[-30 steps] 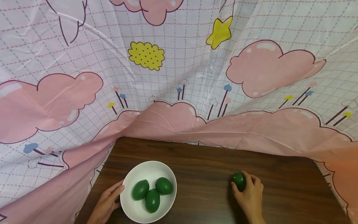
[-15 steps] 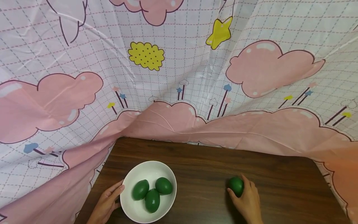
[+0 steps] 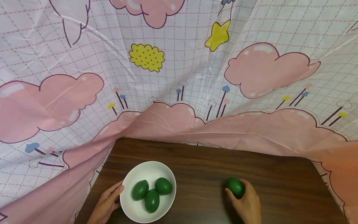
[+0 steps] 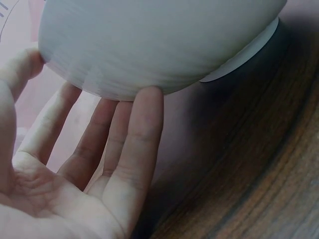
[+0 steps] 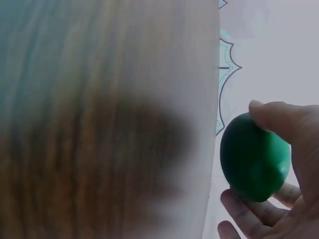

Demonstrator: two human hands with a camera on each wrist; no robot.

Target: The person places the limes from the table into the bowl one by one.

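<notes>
My left hand (image 3: 105,199) holds the white bowl (image 3: 124,203) by its left side, thumb at the rim. In the left wrist view its fingertips rest against the bowl's outer wall (image 4: 149,50). Three smooth, dark green, egg-shaped fruits lie together inside: one on the left (image 3: 140,190), one on the right (image 3: 163,186) and one in front (image 3: 152,200). Well to the right, my right hand (image 3: 247,202) grips a fourth such green fruit (image 3: 234,187) between thumb and fingers. The right wrist view shows this fruit (image 5: 254,159) held above the table, with a dark shadow beneath.
Both hands work over a dark brown wooden table (image 3: 201,174). Bare wood lies between the bowl and the right hand. A cloth (image 3: 179,121) printed with pink clouds hangs along the table's back edge and sides.
My right hand has moved a little left and nearer to me with the green fruit. My left hand and the bowl have stayed in place. The head view has tilted slightly.
</notes>
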